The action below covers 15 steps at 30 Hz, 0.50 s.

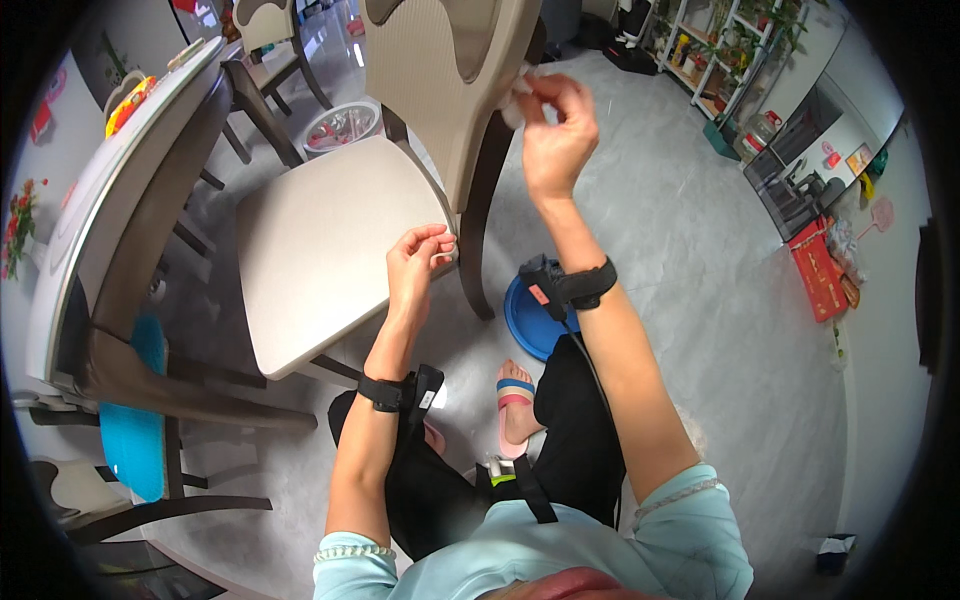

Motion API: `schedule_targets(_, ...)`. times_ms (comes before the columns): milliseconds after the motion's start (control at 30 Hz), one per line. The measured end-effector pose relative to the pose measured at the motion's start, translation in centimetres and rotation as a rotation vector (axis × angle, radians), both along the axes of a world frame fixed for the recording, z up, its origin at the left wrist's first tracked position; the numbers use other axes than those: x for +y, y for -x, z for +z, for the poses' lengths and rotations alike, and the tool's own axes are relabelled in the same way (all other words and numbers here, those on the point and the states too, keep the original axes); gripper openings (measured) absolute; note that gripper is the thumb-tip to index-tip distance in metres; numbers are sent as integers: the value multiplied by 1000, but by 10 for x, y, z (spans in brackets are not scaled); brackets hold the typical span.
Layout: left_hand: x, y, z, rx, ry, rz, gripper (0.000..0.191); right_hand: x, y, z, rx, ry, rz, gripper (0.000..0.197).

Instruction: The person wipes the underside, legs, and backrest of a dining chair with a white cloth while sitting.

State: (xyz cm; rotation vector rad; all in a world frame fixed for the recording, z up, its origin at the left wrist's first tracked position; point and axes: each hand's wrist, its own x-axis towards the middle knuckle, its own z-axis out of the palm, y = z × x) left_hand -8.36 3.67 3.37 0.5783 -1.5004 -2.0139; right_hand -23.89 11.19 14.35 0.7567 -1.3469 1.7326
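A dining chair stands before me, with a pale seat [337, 225] and a ribbed beige chair back [420, 82]. At the right edge of that back, my right hand [561, 135] pinches a crumpled white cloth or tissue [514, 105], slightly blurred. My left hand [420, 259] is at the seat's rear right corner, its fingers loosely curled. Whether those fingertips grip the corner or only lie over it cannot be made out. A black strap with a small device circles each wrist, and a cable runs from the right one.
On the floor, a blue plastic basin [525, 322] sits near my foot. Left of the chair stands a round dining table [142, 172]. A lined trash bin [341, 124] is behind the seat. Farther right are a white plant shelf [701, 67] and a red bag [817, 274].
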Motion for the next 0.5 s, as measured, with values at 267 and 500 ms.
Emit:
schedule_targets(267,1,3,6,-4,15,2,21,0,6,75,112,75,80,8)
schedule_targets(500,-1,1,4,7,15,-2,22,-3,15,56,221,110,-120,11)
